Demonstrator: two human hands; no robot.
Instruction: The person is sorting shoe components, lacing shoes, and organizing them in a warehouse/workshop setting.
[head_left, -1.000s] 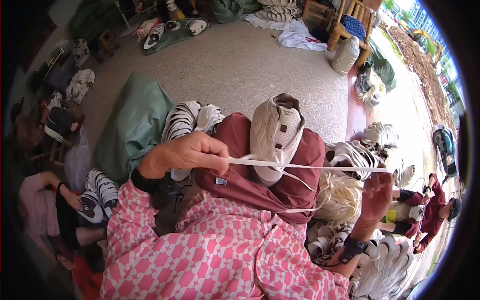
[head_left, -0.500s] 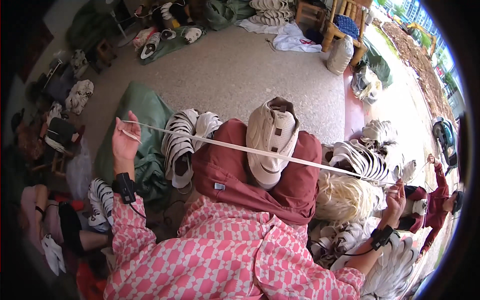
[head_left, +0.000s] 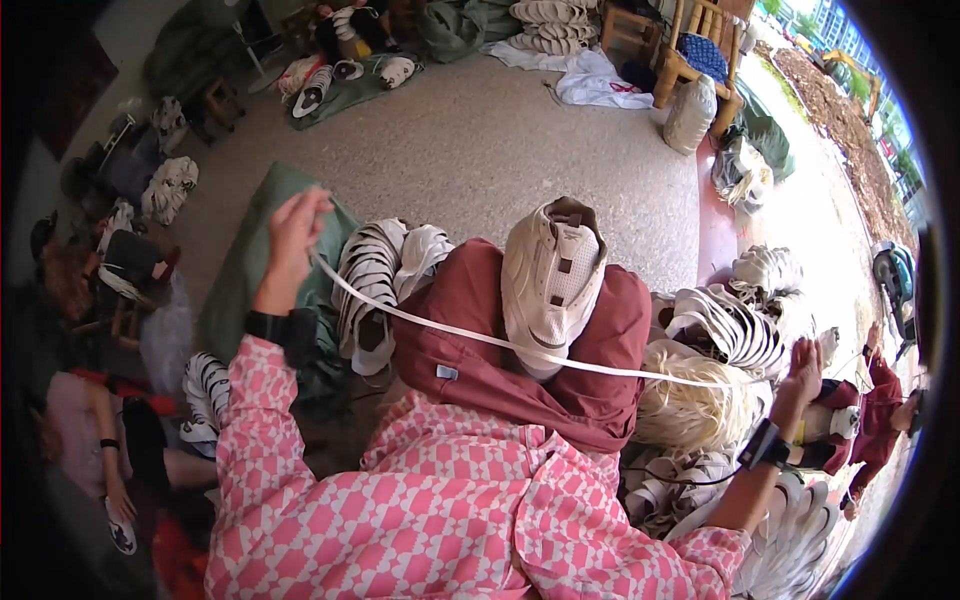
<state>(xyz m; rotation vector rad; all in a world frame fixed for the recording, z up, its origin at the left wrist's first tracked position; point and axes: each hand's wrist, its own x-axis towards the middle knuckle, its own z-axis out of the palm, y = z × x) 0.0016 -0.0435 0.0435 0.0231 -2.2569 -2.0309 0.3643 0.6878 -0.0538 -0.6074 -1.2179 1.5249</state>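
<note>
A white shoelace [head_left: 470, 332] stretches across my lap in a slack curve between my two hands. At the left, my left hand [head_left: 299, 225] is raised beside a green sack, its fingers curled over one end of the lace. At the far right, my right hand [head_left: 800, 374] has its fingers close together at the other end; the exact grip is partly hidden. Between my knees rests a beige shoe upper [head_left: 553, 275], toe toward me, its lacing holes bare. The lace passes over its toe.
Stacked pale shoe uppers [head_left: 368, 290] stand left of my knees, more uppers [head_left: 730, 325] at the right. A bundle of cream laces [head_left: 695, 395] lies beside my right thigh. The green sack [head_left: 240, 260] is at the left. Other people sit at both sides. A bamboo chair [head_left: 700, 60] stands far right.
The lace has gone from taut and straight to sagging. My left hand has turned over and moved slightly right and away from me; my right hand has turned more upright.
</note>
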